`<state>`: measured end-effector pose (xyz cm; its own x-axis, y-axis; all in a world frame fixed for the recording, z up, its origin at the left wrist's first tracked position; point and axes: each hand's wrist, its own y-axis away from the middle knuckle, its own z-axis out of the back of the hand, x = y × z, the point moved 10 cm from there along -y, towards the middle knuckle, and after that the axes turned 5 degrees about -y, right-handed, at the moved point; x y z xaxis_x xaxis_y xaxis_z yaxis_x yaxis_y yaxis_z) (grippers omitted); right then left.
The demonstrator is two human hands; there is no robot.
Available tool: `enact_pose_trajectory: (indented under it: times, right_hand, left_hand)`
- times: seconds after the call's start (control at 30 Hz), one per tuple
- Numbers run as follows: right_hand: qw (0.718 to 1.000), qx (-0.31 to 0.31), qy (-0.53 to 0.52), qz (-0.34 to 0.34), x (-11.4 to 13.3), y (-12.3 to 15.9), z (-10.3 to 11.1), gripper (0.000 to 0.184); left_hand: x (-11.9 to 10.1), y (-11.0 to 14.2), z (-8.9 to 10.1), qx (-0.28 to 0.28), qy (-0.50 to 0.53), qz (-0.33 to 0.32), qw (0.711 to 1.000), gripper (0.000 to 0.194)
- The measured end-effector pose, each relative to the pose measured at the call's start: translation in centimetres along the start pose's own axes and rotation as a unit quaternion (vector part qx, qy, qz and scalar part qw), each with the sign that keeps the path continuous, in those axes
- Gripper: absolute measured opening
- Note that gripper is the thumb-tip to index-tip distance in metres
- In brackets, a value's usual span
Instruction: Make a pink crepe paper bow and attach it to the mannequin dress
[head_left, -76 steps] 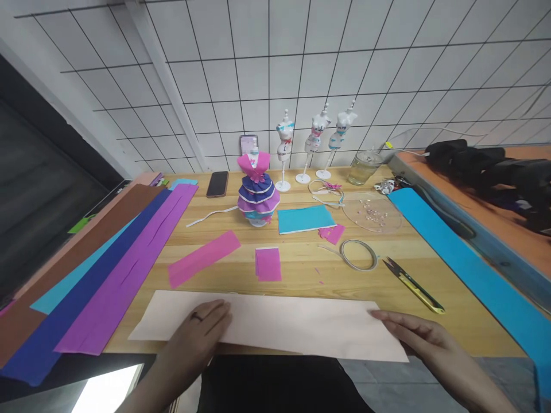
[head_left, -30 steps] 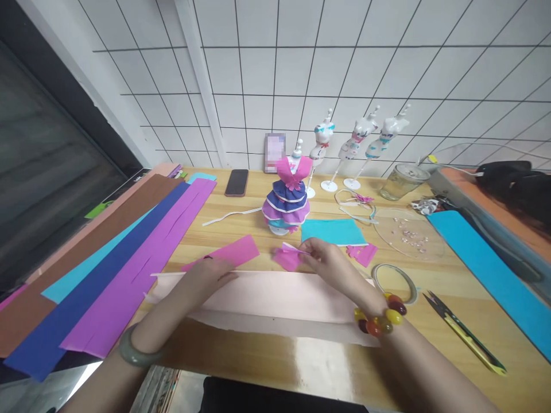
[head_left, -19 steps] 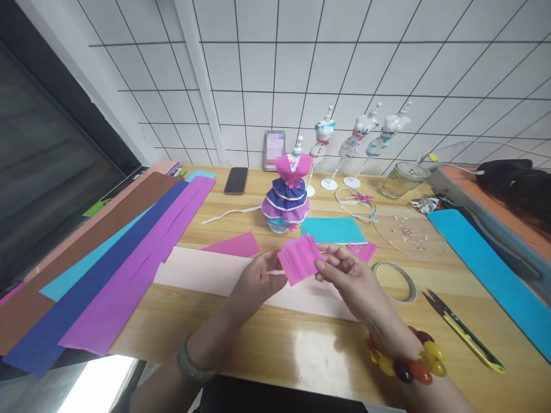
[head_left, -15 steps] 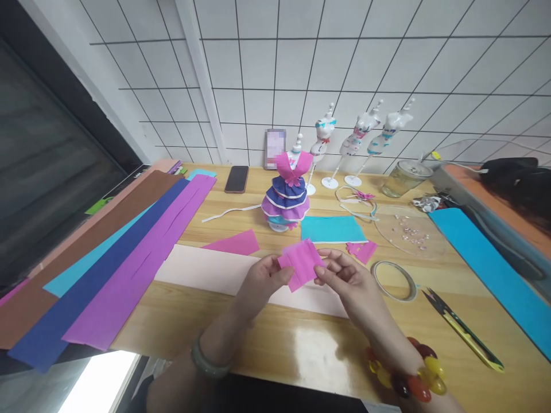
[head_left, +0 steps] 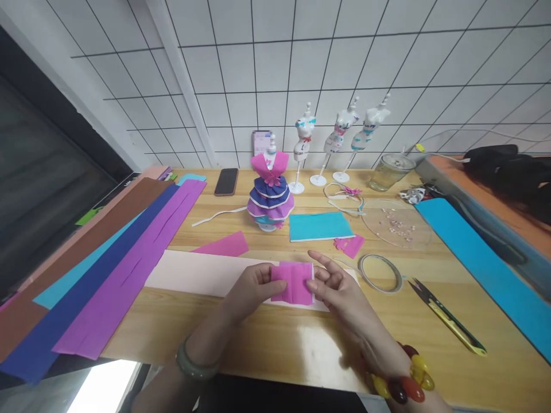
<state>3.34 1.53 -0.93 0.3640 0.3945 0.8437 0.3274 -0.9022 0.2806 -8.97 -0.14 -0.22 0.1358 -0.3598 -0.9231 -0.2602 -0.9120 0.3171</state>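
Note:
A small magenta piece of crepe paper (head_left: 293,284) is held up between both my hands, with crease lines down its middle and a pale strip along its right edge. My left hand (head_left: 253,288) pinches its left side between thumb and fingers. On the right side, my right hand (head_left: 333,287) grips it with thumb and fingertips, the index finger raised. Beneath lies a pale pink paper strip (head_left: 189,274). Just beyond stands a mini dress form (head_left: 271,192) in a tiered pink, navy and purple dress. A folded turquoise paper piece (head_left: 321,226) and a magenta scrap (head_left: 350,246) are behind my right hand.
Long coloured paper strips (head_left: 133,269) cover the left. To the right are a tape roll (head_left: 381,273), yellow-handled thread snips (head_left: 450,318), a clear tray of small gems (head_left: 398,223) and a blue strip (head_left: 482,269). White dress forms (head_left: 305,146), a glass jar (head_left: 391,172) and a phone (head_left: 227,182) stand or lie behind.
The magenta paper has turned from a tilted position to nearly square-on and sits slightly lower. The camera view has shifted, so the tabletop things appear further left.

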Motion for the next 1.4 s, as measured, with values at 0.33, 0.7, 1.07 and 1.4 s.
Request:
enact_pose_trajectory:
  times: [0.33, 0.7, 1.07, 1.4]
  right_hand:
    - [0.998, -0.012, 0.035, 0.049, -0.1, 0.0, 0.2, 0.063]
    - [0.998, -0.003, 0.047, 0.029, -0.6, 0.3, 0.1, 0.062]
    - [0.993, -0.015, 0.096, 0.068, -0.1, 0.6, 0.4, 0.057]
    - [0.994, -0.017, 0.084, 0.063, -0.2, 0.6, 0.5, 0.055]
  left_hand:
    - [0.7, -0.1, 0.1, -0.003, -0.026, 0.002, 1.0, 0.034]
    - [2.2, 0.1, 0.0, -0.001, -0.061, 0.05, 0.997, 0.033]
    - [2.0, 0.0, -0.3, 0.0, -0.058, 0.048, 0.997, 0.032]
    - [2.0, -0.1, -0.4, 0.002, -0.061, 0.044, 0.997, 0.03]
